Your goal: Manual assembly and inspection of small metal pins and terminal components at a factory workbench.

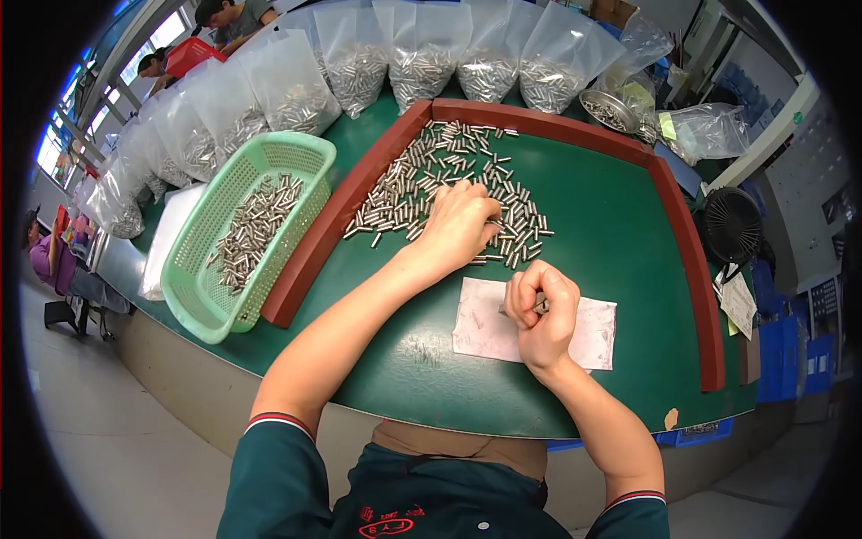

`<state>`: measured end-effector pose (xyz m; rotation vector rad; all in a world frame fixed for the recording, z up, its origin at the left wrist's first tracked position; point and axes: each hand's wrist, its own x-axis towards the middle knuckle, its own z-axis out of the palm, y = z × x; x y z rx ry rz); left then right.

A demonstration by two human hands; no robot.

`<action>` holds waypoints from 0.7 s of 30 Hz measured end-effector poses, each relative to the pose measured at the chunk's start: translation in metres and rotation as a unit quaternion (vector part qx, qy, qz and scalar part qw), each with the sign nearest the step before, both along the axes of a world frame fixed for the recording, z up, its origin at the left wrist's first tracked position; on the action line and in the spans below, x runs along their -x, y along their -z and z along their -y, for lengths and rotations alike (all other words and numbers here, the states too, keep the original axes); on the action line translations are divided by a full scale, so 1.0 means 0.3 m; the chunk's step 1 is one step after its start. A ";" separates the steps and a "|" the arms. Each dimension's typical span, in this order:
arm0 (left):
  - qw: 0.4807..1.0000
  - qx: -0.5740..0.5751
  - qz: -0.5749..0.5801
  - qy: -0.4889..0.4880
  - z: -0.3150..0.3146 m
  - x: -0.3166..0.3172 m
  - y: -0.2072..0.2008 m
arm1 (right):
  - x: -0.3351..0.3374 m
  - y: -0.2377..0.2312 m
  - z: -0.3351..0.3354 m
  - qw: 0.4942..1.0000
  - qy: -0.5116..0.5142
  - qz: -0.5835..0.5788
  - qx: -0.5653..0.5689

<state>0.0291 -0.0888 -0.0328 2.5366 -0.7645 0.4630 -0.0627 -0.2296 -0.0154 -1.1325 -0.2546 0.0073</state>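
Small silvery metal pins (395, 193) lie in a loose heap on the green tabletop. Over the heap's near right part is my left hand (460, 222), its fingers curled down among the pins and thumb close to the index finger; whatever is between the fingertips is hidden. My right hand (546, 314) is closed in a loose fist around metal pins, whose ends show in the curl of the fingers. It is above a smudged whitish cloth or sheet of paper (588, 334) that lies flat on the table.
A red-brown raised border (310, 242) frames the work area. Left of it stands a green perforated basket (184, 278) holding more pins. Clear bags of pins (422, 63) line the back. A metal bowl (611, 110) and a black fan (732, 225) sit at the right. People are farther off at left.
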 end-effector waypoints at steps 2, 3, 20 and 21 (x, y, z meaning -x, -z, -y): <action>1.000 -0.002 0.013 0.003 0.004 -0.010 0.005 | -0.001 -0.002 -0.001 1.000 0.007 -0.017 -0.002; 1.000 -0.009 0.008 0.002 0.006 -0.011 0.004 | -0.004 0.001 -0.004 1.000 0.018 -0.012 -0.002; 0.643 0.551 -0.523 0.095 -0.053 0.214 -0.041 | -0.047 -0.008 0.005 0.995 0.014 -0.080 -0.057; 0.631 0.562 -0.524 0.109 -0.051 0.209 -0.037 | -0.049 -0.006 0.006 0.995 0.016 -0.075 -0.060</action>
